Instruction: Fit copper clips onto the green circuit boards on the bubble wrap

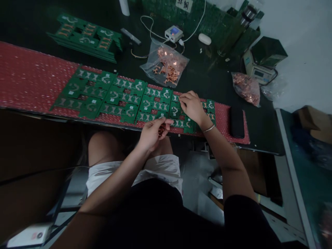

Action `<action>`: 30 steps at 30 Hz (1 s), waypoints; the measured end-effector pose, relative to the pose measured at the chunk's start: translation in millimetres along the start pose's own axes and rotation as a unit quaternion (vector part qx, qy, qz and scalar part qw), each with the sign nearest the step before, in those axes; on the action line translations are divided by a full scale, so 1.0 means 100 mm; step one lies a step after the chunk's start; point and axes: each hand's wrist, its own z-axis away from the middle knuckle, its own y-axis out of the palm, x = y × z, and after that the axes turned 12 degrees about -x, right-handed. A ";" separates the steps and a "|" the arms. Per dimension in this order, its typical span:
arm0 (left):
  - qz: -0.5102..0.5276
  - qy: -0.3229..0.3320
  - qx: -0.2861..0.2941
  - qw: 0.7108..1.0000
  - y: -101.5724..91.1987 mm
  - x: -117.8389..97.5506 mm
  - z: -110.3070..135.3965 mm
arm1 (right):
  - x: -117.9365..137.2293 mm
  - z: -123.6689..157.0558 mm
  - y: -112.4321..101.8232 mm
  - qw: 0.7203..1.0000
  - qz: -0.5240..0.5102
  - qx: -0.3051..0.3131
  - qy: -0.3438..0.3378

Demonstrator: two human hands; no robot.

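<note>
A row of green circuit boards (120, 98) lies on red bubble wrap (31, 74) along the table's front edge. My left hand (150, 135) is curled around several small copper pieces (162, 130), just in front of the boards. With its fingers pinched together, my right hand (193, 108) touches the upper part of a circuit board (175, 110) right of the row's middle. Whatever sits between those fingertips is hidden. To the right of that hand, the last circuit board (211, 107) carries copper-coloured pieces, partly covered by my wrist.
Behind the row rests an open clear bag (168, 64) of copper pieces. Stacked boards (88, 36) stand at the back left. A small white device (173, 33) with cables is behind the bag. On the right are a black phone (236, 121) and another bag of copper pieces (246, 88).
</note>
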 end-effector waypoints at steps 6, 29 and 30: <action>0.034 0.012 0.002 0.999 0.00 0.00 -0.05 | 0.23 0.07 -0.21 0.999 -0.026 -0.024 0.033; 0.054 0.060 -0.001 0.997 0.04 0.05 -0.04 | 0.99 0.46 -0.52 0.973 -0.191 -0.124 0.027; 0.039 0.071 0.001 0.997 0.04 0.07 -0.04 | 0.98 0.47 -0.52 0.976 -0.184 -0.112 0.017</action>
